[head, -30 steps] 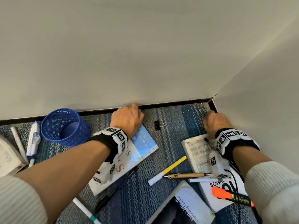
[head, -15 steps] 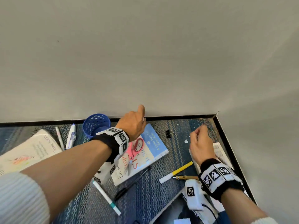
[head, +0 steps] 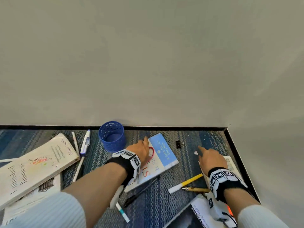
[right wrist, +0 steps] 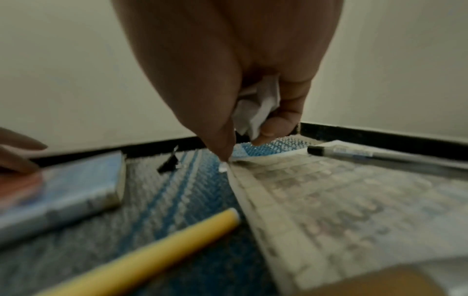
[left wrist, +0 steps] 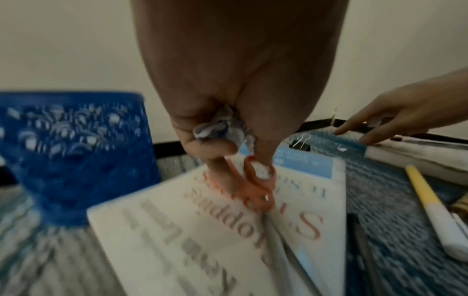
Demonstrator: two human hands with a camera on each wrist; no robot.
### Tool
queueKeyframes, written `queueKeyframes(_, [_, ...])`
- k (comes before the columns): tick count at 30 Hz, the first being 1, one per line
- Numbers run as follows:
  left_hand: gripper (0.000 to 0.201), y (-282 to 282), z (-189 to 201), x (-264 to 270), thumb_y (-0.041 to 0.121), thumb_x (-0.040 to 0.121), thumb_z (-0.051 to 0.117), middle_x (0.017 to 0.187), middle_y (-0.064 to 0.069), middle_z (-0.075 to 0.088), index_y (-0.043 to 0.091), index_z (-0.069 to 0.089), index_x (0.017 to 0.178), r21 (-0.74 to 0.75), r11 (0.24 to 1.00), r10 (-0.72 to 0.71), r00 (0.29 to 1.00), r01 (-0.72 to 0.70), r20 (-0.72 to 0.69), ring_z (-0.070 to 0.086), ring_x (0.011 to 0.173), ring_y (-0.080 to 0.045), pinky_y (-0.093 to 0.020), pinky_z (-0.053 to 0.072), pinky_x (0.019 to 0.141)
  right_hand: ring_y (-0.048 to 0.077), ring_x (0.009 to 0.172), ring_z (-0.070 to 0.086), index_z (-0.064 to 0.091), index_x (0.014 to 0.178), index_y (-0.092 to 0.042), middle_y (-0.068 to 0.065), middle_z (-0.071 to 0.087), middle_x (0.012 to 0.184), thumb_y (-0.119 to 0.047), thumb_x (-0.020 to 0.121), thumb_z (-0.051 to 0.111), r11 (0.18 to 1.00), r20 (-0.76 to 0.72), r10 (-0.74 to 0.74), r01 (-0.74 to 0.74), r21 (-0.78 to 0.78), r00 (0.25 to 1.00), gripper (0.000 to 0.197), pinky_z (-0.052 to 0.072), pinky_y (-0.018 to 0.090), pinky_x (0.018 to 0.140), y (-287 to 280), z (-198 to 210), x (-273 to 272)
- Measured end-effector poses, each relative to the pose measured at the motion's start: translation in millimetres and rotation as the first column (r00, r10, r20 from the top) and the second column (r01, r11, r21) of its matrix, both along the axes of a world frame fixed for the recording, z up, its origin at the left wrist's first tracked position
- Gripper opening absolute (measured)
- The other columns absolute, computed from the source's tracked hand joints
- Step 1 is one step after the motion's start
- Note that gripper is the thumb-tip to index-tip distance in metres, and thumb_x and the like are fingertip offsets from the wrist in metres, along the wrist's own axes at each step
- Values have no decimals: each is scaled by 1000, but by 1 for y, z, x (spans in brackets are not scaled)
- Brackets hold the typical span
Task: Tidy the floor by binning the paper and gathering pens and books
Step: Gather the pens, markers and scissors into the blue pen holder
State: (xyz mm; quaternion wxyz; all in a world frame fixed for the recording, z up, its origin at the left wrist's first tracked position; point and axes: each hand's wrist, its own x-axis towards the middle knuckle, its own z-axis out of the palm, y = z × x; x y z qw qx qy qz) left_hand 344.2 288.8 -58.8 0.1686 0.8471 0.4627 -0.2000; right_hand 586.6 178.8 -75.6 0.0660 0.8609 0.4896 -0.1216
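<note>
Crumpled paper [left wrist: 219,128] in left hand [head: 141,151] | right hand [head: 212,159] forefinger extended

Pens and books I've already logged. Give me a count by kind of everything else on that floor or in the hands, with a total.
Blue cup: 1
Scissors: 1
Binder clip: 1
Paper wads: 2, one gripped in the left hand, one in the right hand
Paper scrap on the carpet: 1 (tinier specks not counted)
Total: 6
</note>
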Motion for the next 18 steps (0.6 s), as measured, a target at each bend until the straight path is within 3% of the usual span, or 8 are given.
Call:
queueKeyframes(2, [66,-7,-13,0,28,102,38,155,-18,17,1,5,152,35,999,-31,1000,31,1,52,124,-35,-42,48,92,29,106,61,39,143,-31,10,58,120,-28,99,38,998,62,52,-51,-22,997,44,50,36,83,4,-7,-1])
queueKeyframes(7, [45,-16,-27,-3,21,98,45,134,-13,35,7,31,138,101,983,-162,983,153,89,63,99,-33,-44,53,78,28,100,63,56,123,-20,9,59,112,-27,98,42,996,80,81,-84,34,994,30,50,35,75,8,-13,-9])
queueKeyframes(10, [38,-16,-26,0,26,96,50,127,-12,37,9,36,128,33,994,-111,987,108,112,62,97,-35,-47,52,80,29,94,64,59,111,-13,9,60,105,-19,96,43,993,110,101,-106,43,989,22,49,35,69,10,-11,-9])
queueKeyframes(13, [34,-8,-21,1,36,99,43,123,-11,43,12,42,123,28,996,-88,985,85,147,60,99,-36,-42,48,78,30,99,64,55,113,-10,10,61,111,-13,94,43,995,87,90,-93,29,992,22,49,36,74,12,-10,-8])
queueKeyframes(15, [32,-2,-13,-2,40,101,38,118,-10,46,14,47,118,95,992,-101,980,86,169,61,96,-36,-39,44,71,32,103,62,51,113,-6,14,58,116,-11,95,40,998,22,40,-41,41,999,22,48,37,81,13,-9,-7])
queueKeyframes(18, [25,7,7,-6,42,99,43,106,-3,52,20,55,100,236,965,-181,939,112,293,62,89,-31,-35,42,65,39,102,58,50,103,-1,22,57,111,-18,99,39,955,-189,-159,199,221,969,21,43,40,81,10,-1,-2])
